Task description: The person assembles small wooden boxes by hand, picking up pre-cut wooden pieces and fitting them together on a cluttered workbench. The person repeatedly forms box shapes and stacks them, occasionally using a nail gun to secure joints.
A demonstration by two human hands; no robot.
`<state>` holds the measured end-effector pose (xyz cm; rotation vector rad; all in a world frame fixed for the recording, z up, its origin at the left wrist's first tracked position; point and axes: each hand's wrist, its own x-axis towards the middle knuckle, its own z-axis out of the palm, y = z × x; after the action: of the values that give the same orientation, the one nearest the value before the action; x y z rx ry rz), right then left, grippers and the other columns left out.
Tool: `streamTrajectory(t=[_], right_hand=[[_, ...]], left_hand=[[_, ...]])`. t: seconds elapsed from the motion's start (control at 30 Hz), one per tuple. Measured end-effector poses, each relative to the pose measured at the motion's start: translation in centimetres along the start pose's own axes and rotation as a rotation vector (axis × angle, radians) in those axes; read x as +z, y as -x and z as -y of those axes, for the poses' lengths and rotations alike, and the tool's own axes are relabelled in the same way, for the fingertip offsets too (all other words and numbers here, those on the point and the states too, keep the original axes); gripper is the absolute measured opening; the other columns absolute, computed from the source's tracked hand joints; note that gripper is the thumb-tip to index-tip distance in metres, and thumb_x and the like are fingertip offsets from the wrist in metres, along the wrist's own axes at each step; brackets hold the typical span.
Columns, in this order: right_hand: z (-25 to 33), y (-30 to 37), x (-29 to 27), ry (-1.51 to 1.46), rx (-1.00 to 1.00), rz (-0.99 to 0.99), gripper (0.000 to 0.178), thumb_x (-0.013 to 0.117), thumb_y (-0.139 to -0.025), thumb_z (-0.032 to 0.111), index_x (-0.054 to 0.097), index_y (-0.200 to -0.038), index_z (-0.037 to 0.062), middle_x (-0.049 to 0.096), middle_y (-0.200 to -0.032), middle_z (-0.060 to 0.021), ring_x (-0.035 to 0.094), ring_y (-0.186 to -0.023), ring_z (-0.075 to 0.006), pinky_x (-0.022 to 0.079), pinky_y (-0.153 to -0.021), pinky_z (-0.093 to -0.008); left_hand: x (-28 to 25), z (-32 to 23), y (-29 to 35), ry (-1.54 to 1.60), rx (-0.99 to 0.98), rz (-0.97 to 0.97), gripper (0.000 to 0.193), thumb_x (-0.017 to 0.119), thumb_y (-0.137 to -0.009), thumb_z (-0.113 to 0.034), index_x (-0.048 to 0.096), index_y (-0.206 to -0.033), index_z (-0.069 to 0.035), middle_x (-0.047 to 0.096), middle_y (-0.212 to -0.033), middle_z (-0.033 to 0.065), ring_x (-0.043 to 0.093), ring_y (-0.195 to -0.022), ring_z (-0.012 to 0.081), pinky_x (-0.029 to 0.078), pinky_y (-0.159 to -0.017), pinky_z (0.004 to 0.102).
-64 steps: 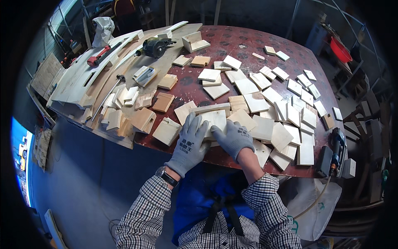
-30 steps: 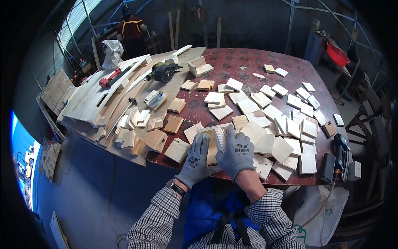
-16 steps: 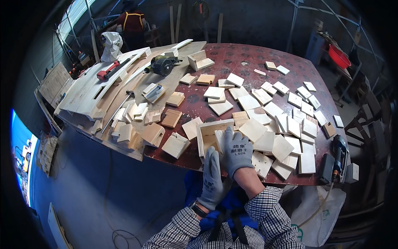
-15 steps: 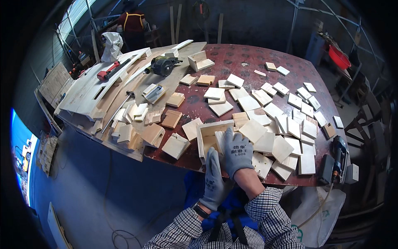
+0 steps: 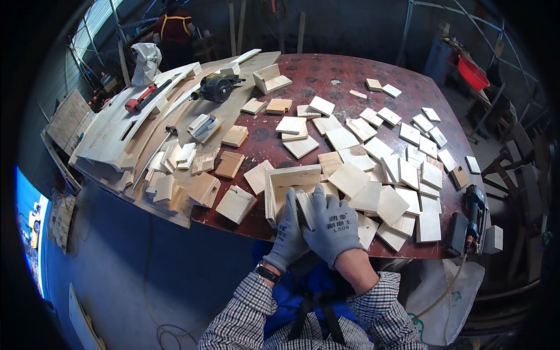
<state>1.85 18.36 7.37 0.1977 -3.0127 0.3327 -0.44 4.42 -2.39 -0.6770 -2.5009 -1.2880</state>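
Both gloved hands, left hand [image 5: 290,230] and right hand [image 5: 332,224], grasp one pale wooden panel [image 5: 305,208] at the near edge of the bench [image 5: 326,73]. It stands against an open wooden box frame [image 5: 284,182].

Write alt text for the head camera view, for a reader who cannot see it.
Two grey-gloved hands, left hand and right hand, grip a pale wooden board inside an open-sided pale plywood box frame at the near edge of a dark red round table strewn with square plywood offcuts.
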Motion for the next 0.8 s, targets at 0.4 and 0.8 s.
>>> streamTrajectory(t=[0.4,0.8], right_hand=[[-6.9,1.5,-0.5,-0.971,-0.028,0.279,0.104,0.083,-0.090,0.035,0.022,-0.164,-0.0065,0.045,-0.157,-0.0316,0.055,-0.140,-0.0371,0.051,-0.112,-0.0391],[-8.5,1.9,-0.1,-1.003,-0.047,0.339,0.095,0.083,-0.092,0.030,0.029,-0.166,0.0046,0.046,-0.160,-0.0246,0.057,-0.137,-0.0324,0.051,-0.110,-0.0386]], left_hand=[[0.7,1.1,0.6,0.038,0.052,-0.028,0.130,0.101,-0.068,-0.036,0.016,-0.159,0.002,0.040,-0.151,0.0241,0.049,-0.142,0.0360,0.044,-0.118,0.0474],[0.6,1.4,0.7,-0.084,0.117,-0.032,0.130,0.102,-0.063,-0.039,0.020,-0.158,-0.002,0.043,-0.147,0.0216,0.050,-0.138,0.0377,0.046,-0.116,0.0489]])
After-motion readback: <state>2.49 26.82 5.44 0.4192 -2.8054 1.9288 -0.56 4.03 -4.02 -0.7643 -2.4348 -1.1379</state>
